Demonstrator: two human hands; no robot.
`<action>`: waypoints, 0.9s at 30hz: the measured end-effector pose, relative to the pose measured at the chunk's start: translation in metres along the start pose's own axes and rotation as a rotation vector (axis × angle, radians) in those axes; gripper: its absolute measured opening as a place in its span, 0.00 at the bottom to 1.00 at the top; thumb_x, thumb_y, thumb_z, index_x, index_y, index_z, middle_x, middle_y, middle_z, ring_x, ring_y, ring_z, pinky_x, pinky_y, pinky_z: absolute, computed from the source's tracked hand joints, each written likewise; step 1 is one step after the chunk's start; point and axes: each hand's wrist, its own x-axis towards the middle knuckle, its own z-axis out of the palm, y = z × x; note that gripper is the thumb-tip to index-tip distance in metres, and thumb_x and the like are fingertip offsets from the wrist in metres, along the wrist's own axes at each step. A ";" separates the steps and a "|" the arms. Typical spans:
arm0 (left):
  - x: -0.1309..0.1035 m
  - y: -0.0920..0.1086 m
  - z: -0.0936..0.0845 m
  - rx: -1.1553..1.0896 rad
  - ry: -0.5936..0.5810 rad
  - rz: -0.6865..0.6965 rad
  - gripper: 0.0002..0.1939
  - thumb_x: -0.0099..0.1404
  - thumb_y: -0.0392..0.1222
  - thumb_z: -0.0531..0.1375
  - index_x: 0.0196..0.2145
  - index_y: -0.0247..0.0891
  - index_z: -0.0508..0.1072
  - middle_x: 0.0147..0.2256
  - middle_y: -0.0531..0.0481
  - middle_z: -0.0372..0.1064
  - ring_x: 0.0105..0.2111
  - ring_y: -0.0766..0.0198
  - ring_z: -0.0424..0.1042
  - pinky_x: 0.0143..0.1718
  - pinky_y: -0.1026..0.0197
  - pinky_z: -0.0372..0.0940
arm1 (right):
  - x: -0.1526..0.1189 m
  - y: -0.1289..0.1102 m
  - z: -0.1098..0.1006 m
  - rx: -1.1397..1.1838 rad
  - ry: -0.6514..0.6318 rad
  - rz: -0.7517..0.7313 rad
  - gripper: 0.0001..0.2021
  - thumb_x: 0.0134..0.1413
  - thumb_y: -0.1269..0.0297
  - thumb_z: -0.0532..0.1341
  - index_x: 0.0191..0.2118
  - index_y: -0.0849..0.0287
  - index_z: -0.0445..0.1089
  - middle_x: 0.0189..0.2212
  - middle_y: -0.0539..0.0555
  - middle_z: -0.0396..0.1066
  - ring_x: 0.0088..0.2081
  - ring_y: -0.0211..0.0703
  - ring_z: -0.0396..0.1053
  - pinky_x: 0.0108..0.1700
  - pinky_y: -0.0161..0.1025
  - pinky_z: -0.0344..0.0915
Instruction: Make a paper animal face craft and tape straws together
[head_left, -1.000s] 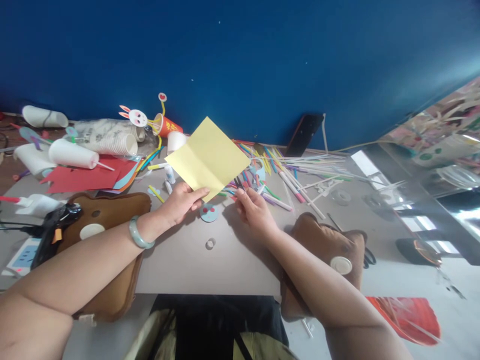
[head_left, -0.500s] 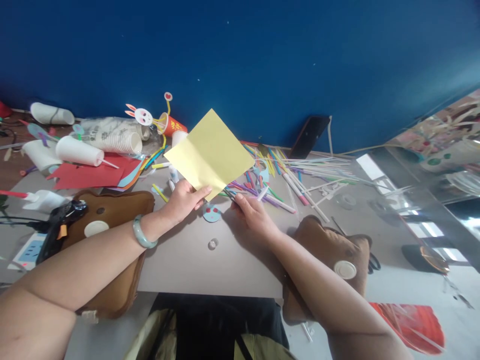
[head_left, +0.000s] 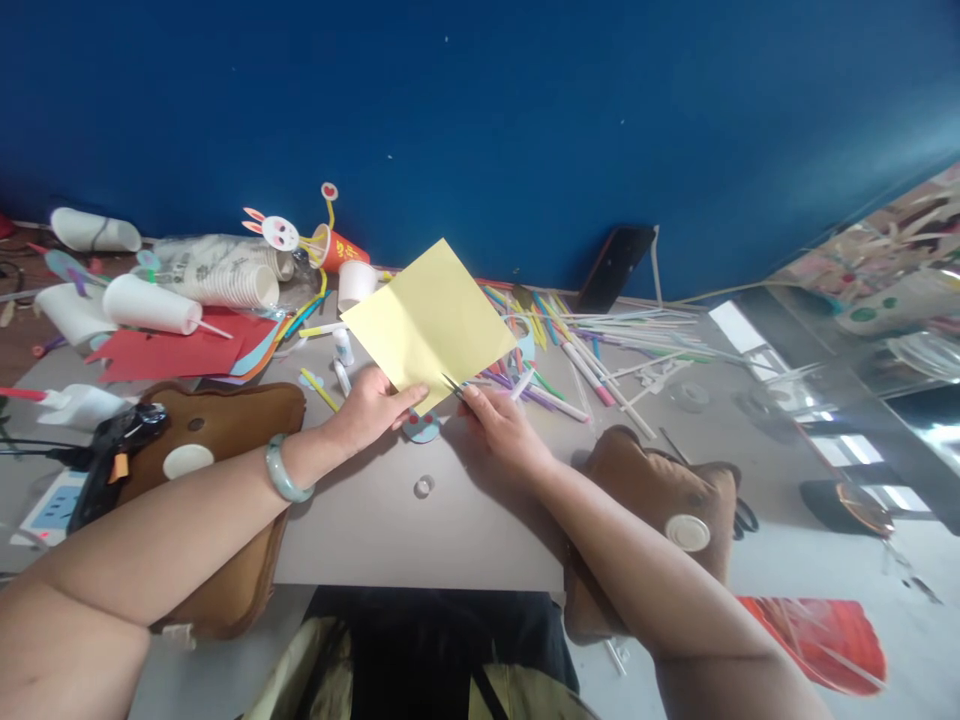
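Yellow paper [head_left: 431,320] is being held above the tabletop [head_left: 480,540], toward its far edge.
Beside its near corner, the paper is being pinched by the left hand [head_left: 382,410]; scissors [head_left: 454,387] are being gripped against it by the right hand [head_left: 506,428].

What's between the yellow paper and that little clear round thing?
A blue disc, partly hidden by the paper; it shows in the head view.
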 end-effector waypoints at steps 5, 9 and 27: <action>0.001 -0.001 0.000 -0.004 0.025 -0.001 0.20 0.59 0.46 0.63 0.16 0.38 0.62 0.11 0.57 0.54 0.12 0.73 0.52 0.15 0.65 0.47 | 0.000 0.001 0.002 0.062 0.005 0.043 0.25 0.55 0.38 0.57 0.27 0.58 0.65 0.14 0.42 0.50 0.14 0.30 0.47 0.15 0.31 0.46; 0.002 -0.006 0.000 -0.016 0.042 0.021 0.20 0.60 0.46 0.62 0.16 0.38 0.62 0.12 0.57 0.54 0.13 0.72 0.53 0.16 0.66 0.48 | 0.000 0.001 0.003 0.154 -0.011 0.081 0.25 0.53 0.37 0.59 0.27 0.57 0.65 0.14 0.41 0.48 0.15 0.29 0.43 0.14 0.31 0.43; -0.003 0.005 0.003 0.108 0.078 0.000 0.22 0.60 0.46 0.61 0.14 0.38 0.59 0.10 0.57 0.53 0.13 0.73 0.53 0.16 0.67 0.50 | 0.000 0.001 0.005 0.212 -0.037 0.096 0.25 0.53 0.37 0.59 0.28 0.58 0.63 0.15 0.41 0.47 0.15 0.28 0.42 0.15 0.30 0.43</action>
